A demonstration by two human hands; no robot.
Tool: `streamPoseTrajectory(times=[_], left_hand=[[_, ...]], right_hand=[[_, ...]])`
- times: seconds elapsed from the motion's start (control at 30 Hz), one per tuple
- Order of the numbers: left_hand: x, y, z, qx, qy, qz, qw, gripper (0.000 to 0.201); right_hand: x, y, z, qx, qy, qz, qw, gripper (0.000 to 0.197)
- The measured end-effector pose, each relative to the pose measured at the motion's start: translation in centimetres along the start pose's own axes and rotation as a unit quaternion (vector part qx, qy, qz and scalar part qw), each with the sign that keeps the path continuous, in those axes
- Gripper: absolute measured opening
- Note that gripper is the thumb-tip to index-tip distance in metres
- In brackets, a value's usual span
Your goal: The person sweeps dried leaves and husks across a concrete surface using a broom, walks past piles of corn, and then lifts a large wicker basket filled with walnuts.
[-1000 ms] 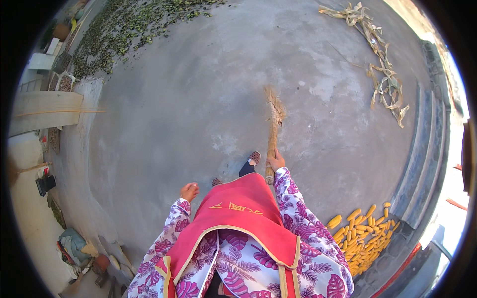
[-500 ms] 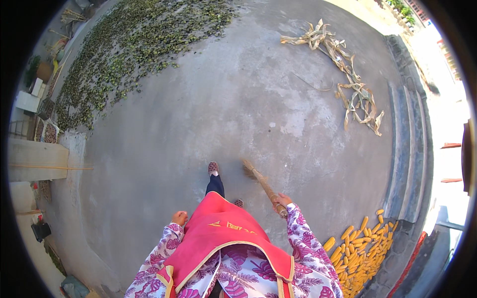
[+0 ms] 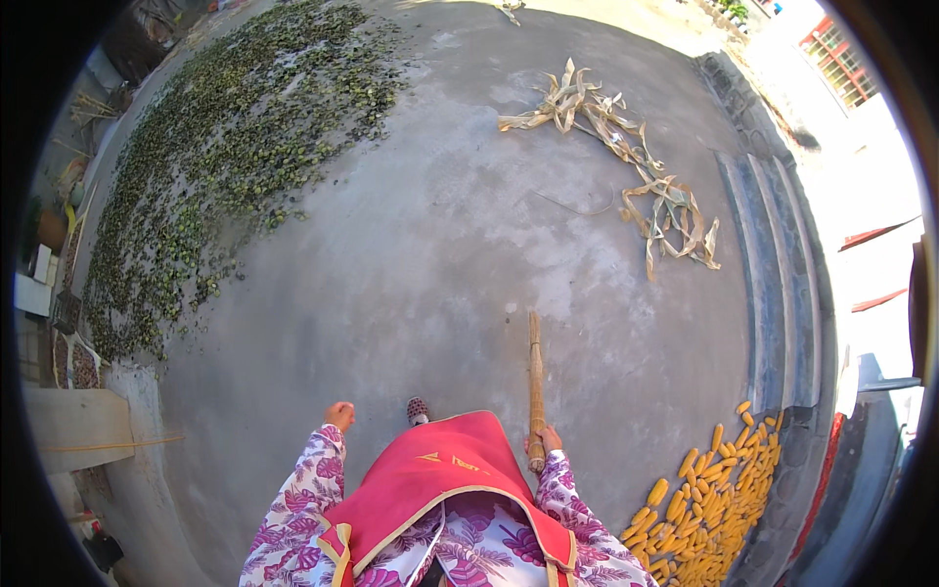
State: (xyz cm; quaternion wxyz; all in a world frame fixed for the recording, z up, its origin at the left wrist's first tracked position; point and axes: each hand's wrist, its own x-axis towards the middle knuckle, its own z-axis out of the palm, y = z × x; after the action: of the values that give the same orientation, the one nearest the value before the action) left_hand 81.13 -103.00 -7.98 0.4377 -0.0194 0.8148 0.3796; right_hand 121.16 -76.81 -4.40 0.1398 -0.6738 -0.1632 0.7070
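Observation:
A straw hand broom [image 3: 536,377] is held by my right hand [image 3: 550,439], closed around its thick bound end. The broom points forward over the concrete, and whether its tip touches the ground I cannot tell. To the left of my red apron, my left hand [image 3: 339,416] hangs with curled fingers and nothing visible in it. Ahead and to the right lie dry corn husks and stalks [image 3: 626,147], beyond the broom's reach.
Green-brown husks or nuts [image 3: 225,176] cover the ground at far left. Yellow corn cobs [image 3: 719,499] are heaped at near right, beside stone steps [image 3: 787,284]. A low wall [image 3: 83,426] juts in on the left. My shoe [image 3: 418,410] shows ahead of the apron.
The broom has swung from pointing forward-left to nearly straight ahead. My left hand has moved forward. The husks and stalks appear closer and shifted left as I walk and turn slightly.

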Motion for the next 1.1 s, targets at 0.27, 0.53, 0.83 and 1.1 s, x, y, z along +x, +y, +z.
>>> streamPoseTrajectory(times=[0.27, 0.53, 0.83, 1.1], left_hand=[[3.3, 8.2, 7.8, 0.108, -0.051, 0.021, 0.993, 0.025], [5.0, 21.3, 16.3, 0.174, -0.116, 0.076, 0.975, 0.025], [7.6, 29.0, 20.7, 0.120, -0.116, 0.109, 0.980, 0.021], [13.9, 30.5, 20.7, 0.170, -0.121, 0.050, 0.977, 0.024]], right_hand=[[6.4, 0.3, -5.6, 0.383, -0.010, 0.082, 0.920, 0.031], [20.4, -12.9, -0.1, 0.366, -0.154, 0.046, 0.917, 0.025], [18.3, -29.9, 6.9, 0.292, -0.184, 0.079, 0.935, 0.033], [16.9, -34.4, 8.9, 0.248, -0.151, 0.007, 0.957, 0.034]])
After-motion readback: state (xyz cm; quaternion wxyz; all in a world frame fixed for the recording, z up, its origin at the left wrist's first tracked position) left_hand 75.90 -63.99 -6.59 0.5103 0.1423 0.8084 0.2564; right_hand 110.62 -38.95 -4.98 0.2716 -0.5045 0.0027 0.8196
